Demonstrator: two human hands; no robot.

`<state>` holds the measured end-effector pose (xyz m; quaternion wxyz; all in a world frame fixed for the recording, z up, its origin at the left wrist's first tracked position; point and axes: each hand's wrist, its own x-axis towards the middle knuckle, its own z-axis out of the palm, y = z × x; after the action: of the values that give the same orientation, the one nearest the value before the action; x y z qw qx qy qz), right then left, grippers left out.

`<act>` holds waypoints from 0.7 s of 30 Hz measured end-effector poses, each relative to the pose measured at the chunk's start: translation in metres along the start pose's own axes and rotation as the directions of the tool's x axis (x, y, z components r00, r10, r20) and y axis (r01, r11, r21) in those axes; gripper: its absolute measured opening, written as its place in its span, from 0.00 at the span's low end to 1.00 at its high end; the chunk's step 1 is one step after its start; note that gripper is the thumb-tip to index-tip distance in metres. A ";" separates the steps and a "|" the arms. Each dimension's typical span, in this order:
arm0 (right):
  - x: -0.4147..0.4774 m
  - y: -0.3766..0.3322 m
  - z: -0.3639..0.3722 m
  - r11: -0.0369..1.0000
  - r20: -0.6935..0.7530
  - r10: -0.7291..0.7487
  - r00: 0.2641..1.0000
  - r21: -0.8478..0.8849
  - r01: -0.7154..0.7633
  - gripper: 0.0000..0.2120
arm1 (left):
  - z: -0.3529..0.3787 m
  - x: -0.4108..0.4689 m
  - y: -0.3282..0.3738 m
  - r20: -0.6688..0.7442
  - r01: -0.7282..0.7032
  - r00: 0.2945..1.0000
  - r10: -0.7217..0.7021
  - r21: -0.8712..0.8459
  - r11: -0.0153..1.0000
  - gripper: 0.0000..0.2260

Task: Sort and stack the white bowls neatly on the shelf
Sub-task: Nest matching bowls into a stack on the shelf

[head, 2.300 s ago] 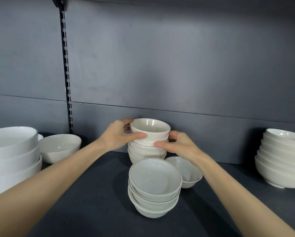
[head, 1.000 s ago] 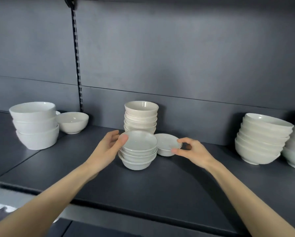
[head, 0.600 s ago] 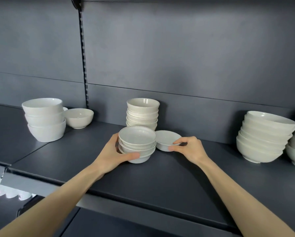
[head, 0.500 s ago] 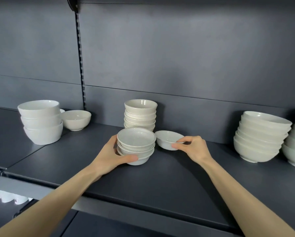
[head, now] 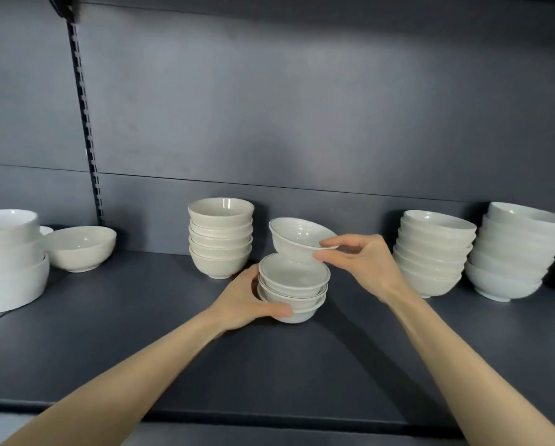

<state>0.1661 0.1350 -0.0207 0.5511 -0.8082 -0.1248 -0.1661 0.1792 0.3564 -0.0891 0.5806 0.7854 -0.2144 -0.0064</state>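
A short stack of small white bowls point(head: 294, 284) stands mid-shelf on the dark shelf point(head: 141, 333). My left hand point(head: 247, 300) grips its left and front side, thumb curled round the lowest bowl. Above and just behind the stack, my right hand point(head: 363, 262) pinches the rim of a single small white bowl point(head: 297, 236), lifted off the shelf and tilted with its mouth toward me. Behind on the left stands a taller stack of cream bowls point(head: 221, 236).
Large white bowls point(head: 7, 262) are stacked at the far left with one loose bowl point(head: 80, 247) beside them. Two stacks of wide bowls point(head: 434, 249) point(head: 517, 249) stand at the right. A slotted upright point(head: 84, 123) runs up the back panel.
My right hand has lifted the single small bowl off the shelf and tilted it above the short stack. My left hand keeps its grip on that stack.
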 end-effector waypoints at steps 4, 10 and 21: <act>0.005 0.010 -0.006 0.997 -0.014 0.021 1.000 -0.077 -0.022 0.11 | 0.009 0.026 -0.007 -0.014 0.071 0.997 -0.071 0.006 0.997 0.44; 0.017 0.031 -0.014 0.989 -0.080 0.056 0.995 -0.131 -0.067 0.13 | 0.025 0.057 -0.013 -0.070 0.084 0.994 -0.082 0.026 0.996 0.30; 0.030 0.064 -0.011 0.998 -0.126 0.054 0.991 -0.037 -0.059 0.14 | 0.040 0.080 -0.026 -0.070 0.056 0.996 -0.058 -0.035 0.998 0.25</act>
<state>0.2166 0.1018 -0.0589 0.5457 -0.8104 -0.0637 -0.2034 0.2501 0.2988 -0.1063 0.6002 0.7813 -0.1712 0.0014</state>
